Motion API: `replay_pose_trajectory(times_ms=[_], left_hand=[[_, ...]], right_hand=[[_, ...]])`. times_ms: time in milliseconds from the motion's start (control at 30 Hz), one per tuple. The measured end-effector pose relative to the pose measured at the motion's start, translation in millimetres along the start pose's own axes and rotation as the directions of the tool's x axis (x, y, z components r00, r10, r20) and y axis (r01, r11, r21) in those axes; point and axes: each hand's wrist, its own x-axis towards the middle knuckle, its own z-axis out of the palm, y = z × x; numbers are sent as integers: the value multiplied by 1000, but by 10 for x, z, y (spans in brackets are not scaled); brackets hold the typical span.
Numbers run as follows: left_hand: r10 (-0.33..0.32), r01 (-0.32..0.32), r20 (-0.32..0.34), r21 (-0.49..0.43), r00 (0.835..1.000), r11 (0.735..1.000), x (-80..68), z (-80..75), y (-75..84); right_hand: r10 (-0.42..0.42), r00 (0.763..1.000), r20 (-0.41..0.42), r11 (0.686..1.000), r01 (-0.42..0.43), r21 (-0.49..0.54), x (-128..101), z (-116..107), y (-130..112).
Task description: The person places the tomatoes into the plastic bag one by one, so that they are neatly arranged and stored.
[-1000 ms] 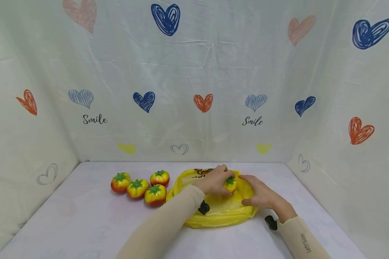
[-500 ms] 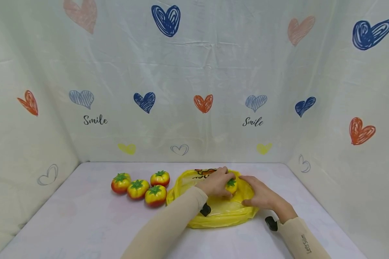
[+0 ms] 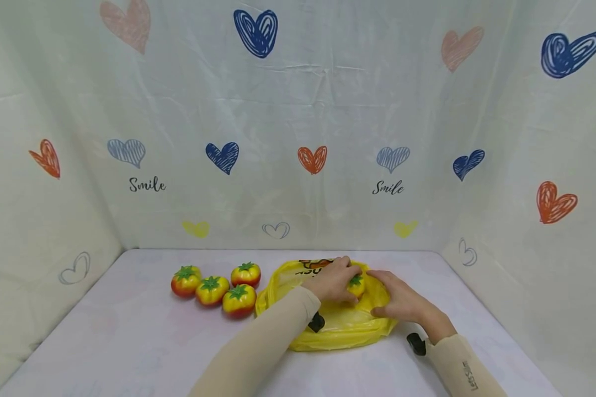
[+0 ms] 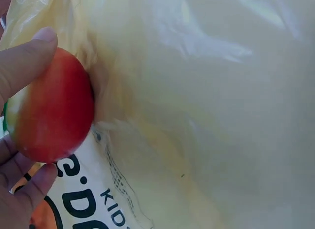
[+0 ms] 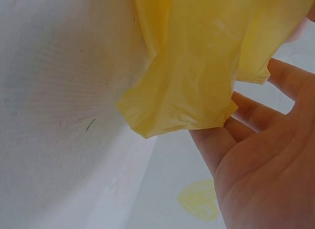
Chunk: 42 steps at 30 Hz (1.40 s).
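My left hand [image 3: 334, 280] grips a toy tomato [image 3: 356, 285] over the yellow plastic bag [image 3: 335, 339]. In the left wrist view the thumb lies along one side of the red tomato [image 4: 59, 108] and fingertips meet the other side, with the bag's printed film behind. At the bag's right edge is my right hand [image 3: 404, 298], thumb and fingers spread apart. The right wrist view shows its fingers reaching straight behind a hanging yellow flap of the bag [image 5: 192, 81]; their tips are hidden there.
Several yellow-and-red toy tomatoes [image 3: 211, 290] with green leafy tops sit together on the pale table [image 3: 144, 342], left of the bag. A white curtain [image 3: 258, 204] printed with hearts encloses the table at the back and sides.
My left hand has shifted slightly to the right over the bag with the toy tomato still in its grip. The right hand and the other tomatoes stay put.
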Motion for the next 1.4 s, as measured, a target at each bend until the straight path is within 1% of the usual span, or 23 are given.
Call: replay_pose_trajectory(times_ms=[167,333,500,600,767,900,1133,1300,1400], left_hand=[[-4,4,3,-25,1000,1000,-28,-52,-12],[-13,14,13,-55,1000,998,-62,-156,6],[-3,4,24,-64,1000,998,-110,-270,30],[3,-1,19,-87,1000,996,-151,-356,44],[9,-10,-9,-118,1000,993,-251,-488,45],[30,-33,-24,-111,999,993,-377,-572,28],[93,-99,-71,-96,993,990,-677,-729,12],[149,-157,-106,-75,983,985,-876,-748,-17],[143,-152,-120,-74,982,986,-989,-718,-30]], right_hand=[[9,1000,-4,1000,-9,-8,-1,2,-11],[19,1000,-5,1000,-19,0,2,18,2],[19,1000,-4,1000,-19,7,0,16,4],[28,1000,-5,999,-27,17,-3,8,-5],[45,999,-1,999,-45,26,-1,13,-16],[50,999,2,999,-50,21,10,23,-8],[52,999,-2,999,-52,11,25,28,-4],[46,999,2,999,-46,10,10,33,0],[48,999,0,999,-48,10,4,36,-3]])
